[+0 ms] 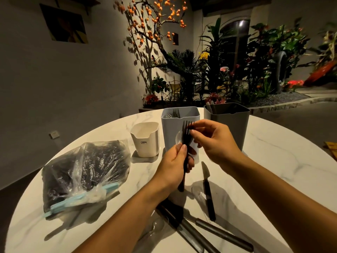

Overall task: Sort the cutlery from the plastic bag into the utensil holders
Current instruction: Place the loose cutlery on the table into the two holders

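Your left hand (175, 165) grips a bundle of black forks (186, 141) and a clear spoon (178, 136) by the handles, upright before the blue holder (170, 125). Your right hand (213, 141) pinches a fork's tines at the top. The blue holder already has forks in it; a white holder (145, 138) stands left of it, a grey holder (231, 123) right. The bag (85, 170) lies on the desk (273, 161) at left. A black knife (207, 190) and more knives (200, 229) lie loose near you.

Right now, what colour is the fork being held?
Black fork, clearest in the head view.
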`<state>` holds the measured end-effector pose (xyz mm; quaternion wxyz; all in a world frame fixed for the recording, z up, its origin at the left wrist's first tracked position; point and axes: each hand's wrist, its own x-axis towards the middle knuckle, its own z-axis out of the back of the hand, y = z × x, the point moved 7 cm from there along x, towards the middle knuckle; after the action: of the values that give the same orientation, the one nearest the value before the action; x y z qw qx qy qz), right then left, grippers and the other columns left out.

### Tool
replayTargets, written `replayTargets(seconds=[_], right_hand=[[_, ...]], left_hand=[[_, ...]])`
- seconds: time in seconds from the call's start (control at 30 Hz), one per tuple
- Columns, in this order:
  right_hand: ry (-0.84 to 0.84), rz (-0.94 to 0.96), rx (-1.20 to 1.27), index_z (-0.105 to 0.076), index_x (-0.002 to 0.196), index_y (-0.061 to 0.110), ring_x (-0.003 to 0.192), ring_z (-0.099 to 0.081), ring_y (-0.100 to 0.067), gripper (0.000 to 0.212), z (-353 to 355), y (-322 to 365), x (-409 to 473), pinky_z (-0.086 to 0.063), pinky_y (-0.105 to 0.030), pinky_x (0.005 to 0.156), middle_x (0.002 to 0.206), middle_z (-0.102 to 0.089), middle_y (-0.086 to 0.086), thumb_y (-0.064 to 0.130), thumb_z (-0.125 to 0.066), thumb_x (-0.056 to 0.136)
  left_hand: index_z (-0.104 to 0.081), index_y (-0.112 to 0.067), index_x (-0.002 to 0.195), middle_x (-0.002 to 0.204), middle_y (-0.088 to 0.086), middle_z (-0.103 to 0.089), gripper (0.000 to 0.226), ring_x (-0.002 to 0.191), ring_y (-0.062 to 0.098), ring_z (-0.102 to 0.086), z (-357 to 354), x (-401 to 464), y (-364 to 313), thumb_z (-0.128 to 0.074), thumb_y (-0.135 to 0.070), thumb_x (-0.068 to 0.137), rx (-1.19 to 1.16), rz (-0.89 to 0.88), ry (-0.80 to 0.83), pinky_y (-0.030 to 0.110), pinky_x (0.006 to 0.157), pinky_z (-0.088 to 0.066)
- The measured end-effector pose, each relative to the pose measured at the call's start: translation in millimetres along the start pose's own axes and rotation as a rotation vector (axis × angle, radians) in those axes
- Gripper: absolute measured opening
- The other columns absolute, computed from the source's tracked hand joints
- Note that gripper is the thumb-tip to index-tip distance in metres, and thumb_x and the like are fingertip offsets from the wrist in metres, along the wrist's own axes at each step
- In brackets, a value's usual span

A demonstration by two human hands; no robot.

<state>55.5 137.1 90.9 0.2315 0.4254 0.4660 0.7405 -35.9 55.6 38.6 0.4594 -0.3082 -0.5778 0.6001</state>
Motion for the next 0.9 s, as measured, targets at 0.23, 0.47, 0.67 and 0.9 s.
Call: replayTargets(seconds=[0.23, 0.47, 0.67, 0.9], right_hand=[[-0.006, 0.069, -0.128, -0.063, 0.107, 0.021, 0.087, -0.066, -0.012, 0.013, 4.4, 35.8, 26.0, -0.054, -0.018, 0.061, 0.096, -0.067, 0.001, 0.014, -0.056, 0.098], [0.016, 0.128, -0.172, -0.066, 0.103, 0.018, 0.08, -0.069, -0.01, 0.012, 10.7, 68.4, 50.1, -0.058, -0.022, 0.068, 0.091, -0.069, 0.001, 0.014, -0.064, 0.092], [-0.058, 0.19, -0.129, -0.063, 0.102, 0.018, 0.076, -0.065, -0.003, 0.012, 23.6, 97.6, 68.7, -0.051, -0.013, 0.061, 0.088, -0.066, 0.004, 0.008, -0.059, 0.095], [-0.253, 0.302, -0.18, -0.061, 0.107, 0.019, 0.095, -0.064, -0.014, 0.014, 45.5, 121.0, 100.9, -0.057, -0.032, 0.085, 0.1, -0.065, 0.002, 0.011, -0.057, 0.096]], left_hand=[[-0.062, -0.02, 0.103, 0.093, -0.006, -0.069, 0.032, 0.082, 0.0, -0.066, 15.3, 18.6, -39.0, -0.033, -0.031, 0.109, 0.079, -0.034, 0.023, 0.017, 0.073, -0.05], [-0.06, -0.025, 0.101, 0.097, -0.008, -0.069, 0.029, 0.088, 0.006, -0.066, 24.5, 38.1, -69.8, -0.034, -0.033, 0.107, 0.152, -0.082, -0.005, 0.029, 0.085, -0.049], [-0.06, -0.027, 0.096, 0.095, -0.003, -0.063, 0.031, 0.093, 0.013, -0.058, 41.2, 60.6, -99.0, -0.032, -0.031, 0.109, 0.241, -0.128, -0.082, 0.03, 0.08, -0.047], [-0.059, -0.017, 0.084, 0.066, 0.0, -0.042, 0.039, 0.06, 0.011, -0.04, 79.1, 95.5, -100.4, -0.033, -0.03, 0.109, 0.24, -0.106, -0.292, 0.024, 0.054, -0.035]])
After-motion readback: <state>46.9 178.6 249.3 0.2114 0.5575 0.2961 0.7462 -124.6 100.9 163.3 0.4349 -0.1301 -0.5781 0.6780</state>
